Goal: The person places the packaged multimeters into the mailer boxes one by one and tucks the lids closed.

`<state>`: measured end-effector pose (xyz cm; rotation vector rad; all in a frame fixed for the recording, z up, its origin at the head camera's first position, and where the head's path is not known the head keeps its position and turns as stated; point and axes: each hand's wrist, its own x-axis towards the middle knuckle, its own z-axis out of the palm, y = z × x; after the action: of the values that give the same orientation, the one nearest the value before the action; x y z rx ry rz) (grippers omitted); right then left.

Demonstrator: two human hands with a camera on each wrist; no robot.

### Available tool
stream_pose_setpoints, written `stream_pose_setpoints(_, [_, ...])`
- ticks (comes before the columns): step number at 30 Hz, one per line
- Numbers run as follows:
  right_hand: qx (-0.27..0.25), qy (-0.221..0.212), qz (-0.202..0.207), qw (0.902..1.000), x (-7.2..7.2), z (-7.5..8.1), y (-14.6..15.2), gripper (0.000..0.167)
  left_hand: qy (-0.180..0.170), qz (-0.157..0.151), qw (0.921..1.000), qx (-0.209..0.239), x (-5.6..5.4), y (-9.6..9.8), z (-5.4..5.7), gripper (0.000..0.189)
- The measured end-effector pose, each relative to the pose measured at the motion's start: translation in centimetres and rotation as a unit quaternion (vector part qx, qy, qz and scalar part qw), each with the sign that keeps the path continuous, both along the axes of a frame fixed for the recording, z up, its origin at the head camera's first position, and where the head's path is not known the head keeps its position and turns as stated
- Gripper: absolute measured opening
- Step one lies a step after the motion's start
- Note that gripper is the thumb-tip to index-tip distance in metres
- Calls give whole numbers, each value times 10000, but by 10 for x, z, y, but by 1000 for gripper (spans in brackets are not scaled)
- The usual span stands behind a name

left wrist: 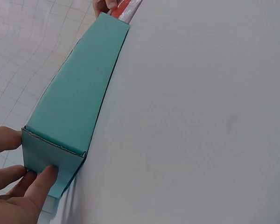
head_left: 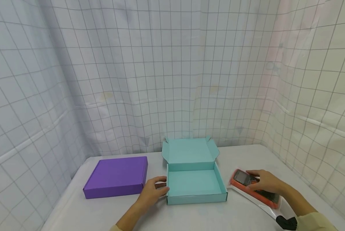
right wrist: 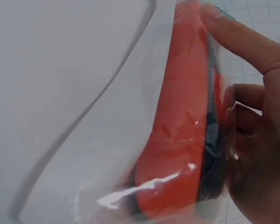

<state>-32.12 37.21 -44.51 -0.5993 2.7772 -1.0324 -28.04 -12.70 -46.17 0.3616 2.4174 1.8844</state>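
Currently gripping bagged orange handheld device (head_left: 241, 177) near right edge of table (head_left: 207, 218) with right hand (head_left: 267, 183), touching teal mailer box (head_left: 197, 199) with left hand (head_left: 150, 191) (fingers spread, unclamped). Could drop device, given slick plastic.

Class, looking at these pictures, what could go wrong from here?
The clear wrapper around the orange device looks glossy, so it might slip in the right hand.
The left hand touches the side of the open teal box; pushing too hard could shift it.
The white strip lies alongside the device and might get dragged with it.
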Motion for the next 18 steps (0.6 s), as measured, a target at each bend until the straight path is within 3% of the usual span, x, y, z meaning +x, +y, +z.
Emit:
stream_pose_setpoints(7, [794,-339,-98,9962,0,5,-7,103,-185,-61,9997,168,-2,0,-1,55])
stream_pose_setpoints(18, [583,-233,-92,9980,-2,4,-8,96,-338,-29,9993,179,-1,0,2,56])
